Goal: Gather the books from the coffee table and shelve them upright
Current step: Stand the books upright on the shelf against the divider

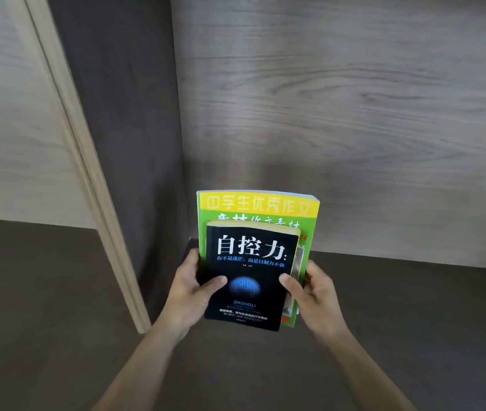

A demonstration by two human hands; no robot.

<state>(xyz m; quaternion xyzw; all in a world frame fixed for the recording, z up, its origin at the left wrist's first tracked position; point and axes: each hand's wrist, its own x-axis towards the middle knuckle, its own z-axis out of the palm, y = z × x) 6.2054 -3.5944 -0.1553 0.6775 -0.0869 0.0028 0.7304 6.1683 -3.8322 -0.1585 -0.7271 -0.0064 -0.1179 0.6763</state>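
I hold a small stack of books upright in front of me, inside a shelf compartment. A black paperback (250, 274) with white characters and a blue glowing emblem faces me. Behind it stands a taller green and yellow book (258, 204). Another dark book edge shows at the stack's left side, by my fingers. My left hand (193, 289) grips the stack's left edge, thumb across the black cover. My right hand (314, 287) grips the right edge, thumb on the black cover. The stack's bottom hangs just above the dark shelf board (399, 321).
A grey wood-grain back panel (339, 114) rises behind the books. A dark side panel (123, 129) stands to the left, edged by a light wooden upright (93, 179). The shelf board stretches bare to the right of my hands.
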